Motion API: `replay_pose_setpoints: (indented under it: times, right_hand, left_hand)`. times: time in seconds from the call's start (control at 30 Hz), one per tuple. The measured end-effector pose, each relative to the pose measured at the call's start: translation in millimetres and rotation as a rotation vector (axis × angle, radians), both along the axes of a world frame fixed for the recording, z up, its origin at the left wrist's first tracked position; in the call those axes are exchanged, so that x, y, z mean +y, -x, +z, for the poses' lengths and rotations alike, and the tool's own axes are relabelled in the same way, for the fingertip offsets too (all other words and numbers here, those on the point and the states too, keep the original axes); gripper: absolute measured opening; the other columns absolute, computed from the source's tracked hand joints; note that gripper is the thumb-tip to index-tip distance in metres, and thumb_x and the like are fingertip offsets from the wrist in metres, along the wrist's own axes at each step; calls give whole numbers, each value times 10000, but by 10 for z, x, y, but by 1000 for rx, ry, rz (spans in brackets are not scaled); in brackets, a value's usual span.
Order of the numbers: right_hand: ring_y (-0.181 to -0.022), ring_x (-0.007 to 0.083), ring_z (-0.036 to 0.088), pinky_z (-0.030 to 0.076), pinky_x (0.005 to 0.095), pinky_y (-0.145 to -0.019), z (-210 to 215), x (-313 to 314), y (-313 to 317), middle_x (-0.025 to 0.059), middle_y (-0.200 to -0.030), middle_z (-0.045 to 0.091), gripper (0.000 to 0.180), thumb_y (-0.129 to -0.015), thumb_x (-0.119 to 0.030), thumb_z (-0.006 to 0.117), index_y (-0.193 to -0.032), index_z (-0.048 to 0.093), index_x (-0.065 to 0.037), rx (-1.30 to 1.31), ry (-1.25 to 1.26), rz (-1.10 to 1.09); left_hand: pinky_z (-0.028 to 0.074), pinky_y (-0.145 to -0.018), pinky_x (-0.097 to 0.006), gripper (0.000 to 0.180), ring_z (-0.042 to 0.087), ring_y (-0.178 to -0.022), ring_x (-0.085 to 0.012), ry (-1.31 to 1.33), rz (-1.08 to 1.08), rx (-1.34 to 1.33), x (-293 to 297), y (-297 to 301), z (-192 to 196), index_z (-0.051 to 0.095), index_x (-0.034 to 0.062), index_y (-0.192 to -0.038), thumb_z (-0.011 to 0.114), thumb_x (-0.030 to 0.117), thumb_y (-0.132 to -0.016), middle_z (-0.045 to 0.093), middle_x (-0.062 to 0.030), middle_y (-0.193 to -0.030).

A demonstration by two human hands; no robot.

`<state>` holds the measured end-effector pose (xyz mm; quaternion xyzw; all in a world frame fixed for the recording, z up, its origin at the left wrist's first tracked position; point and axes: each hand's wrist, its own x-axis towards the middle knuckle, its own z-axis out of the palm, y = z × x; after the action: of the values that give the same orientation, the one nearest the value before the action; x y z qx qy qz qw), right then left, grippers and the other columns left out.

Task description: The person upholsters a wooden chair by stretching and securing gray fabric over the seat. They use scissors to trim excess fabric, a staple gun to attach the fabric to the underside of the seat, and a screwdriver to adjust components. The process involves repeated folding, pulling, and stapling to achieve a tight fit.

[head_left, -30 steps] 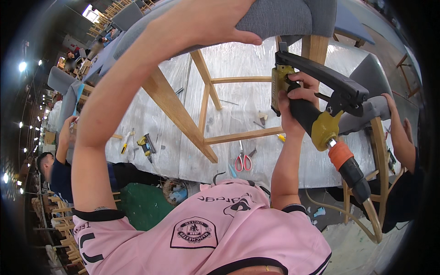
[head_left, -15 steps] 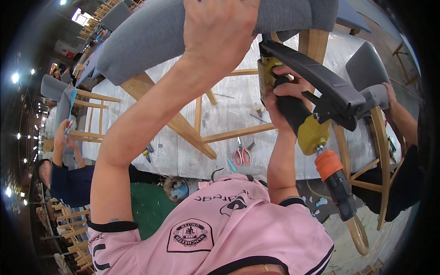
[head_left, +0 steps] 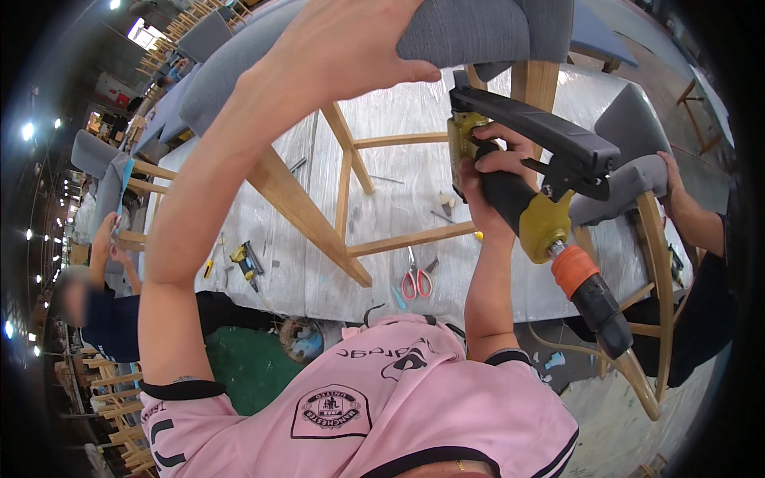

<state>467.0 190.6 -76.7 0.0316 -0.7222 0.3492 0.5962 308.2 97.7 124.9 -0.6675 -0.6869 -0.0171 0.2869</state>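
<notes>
A chair with grey fabric (head_left: 470, 32) and pale wooden legs (head_left: 307, 211) stands tilted in front of me. My left hand (head_left: 343, 48) lies on the fabric with its thumb stretched out; the top edge of the head view cuts off its other fingers. In my right hand (head_left: 502, 155) is a yellow and black air staple gun (head_left: 510, 191), the fingers wrapped round its grip. The gun's nose points up, just under the fabric edge by a wooden leg. An orange collar and a hose trail from its lower end.
On the plastic-covered table (head_left: 295, 279) lie red-handled scissors (head_left: 416, 283), another staple gun (head_left: 249, 263) and small scraps. A co-worker's hand (head_left: 676, 179) rests on another grey chair (head_left: 629, 179) at right. At left, another person (head_left: 119, 319) handles a chair.
My left hand has shifted up and left over the fabric, its thumb now stretched out. The near chair leg has moved slightly down. The staple gun stays nearly in place in my right hand.
</notes>
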Motion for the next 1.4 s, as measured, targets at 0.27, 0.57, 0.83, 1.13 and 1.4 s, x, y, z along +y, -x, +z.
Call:
replay_pose_setpoints:
  times: [0.27,0.57,0.83,1.13,1.4]
  right_hand:
    - [-1128,281,621,465,441,-1029,3,-46,-5,152,-1185,637,255,-821,35,732,-936,562,-115,-4,-10,-43]
    - [-1145,282,629,515,423,-988,33,-140,115,152,-1175,641,236,-777,34,734,-879,578,-110,35,115,128]
    - [-1088,278,638,499,416,-991,108,-150,124,152,-1155,631,265,-788,64,721,-931,571,-103,78,42,79]
    - [-1090,275,618,468,438,-1011,-20,-232,102,177,-1182,625,253,-823,22,731,-953,558,-109,109,70,98]
    - [-1092,295,641,496,447,-988,74,-185,149,175,-1181,641,232,-807,9,738,-920,575,-110,56,-33,90]
  left_hand:
    - [445,-1021,-489,886,540,-1216,-400,-184,59,134,30,-62,-245,434,-4,-1466,846,325,-754,554,-242,-1306]
    - [435,-974,-476,881,556,-1140,-376,-255,115,220,14,-205,-320,454,14,-1464,841,241,-706,564,-222,-1273]
    - [423,-1006,-507,861,526,-1192,-423,-121,-100,87,-193,-31,-121,430,12,-1496,813,251,-762,527,-258,-1327]
    - [426,-1007,-495,838,522,-1210,-389,-317,47,155,-135,-15,-381,484,59,-1446,827,220,-699,538,-223,-1293]
    - [429,-992,-499,818,541,-1179,-384,-367,17,172,-138,-21,-440,500,62,-1416,846,238,-697,554,-215,-1278]
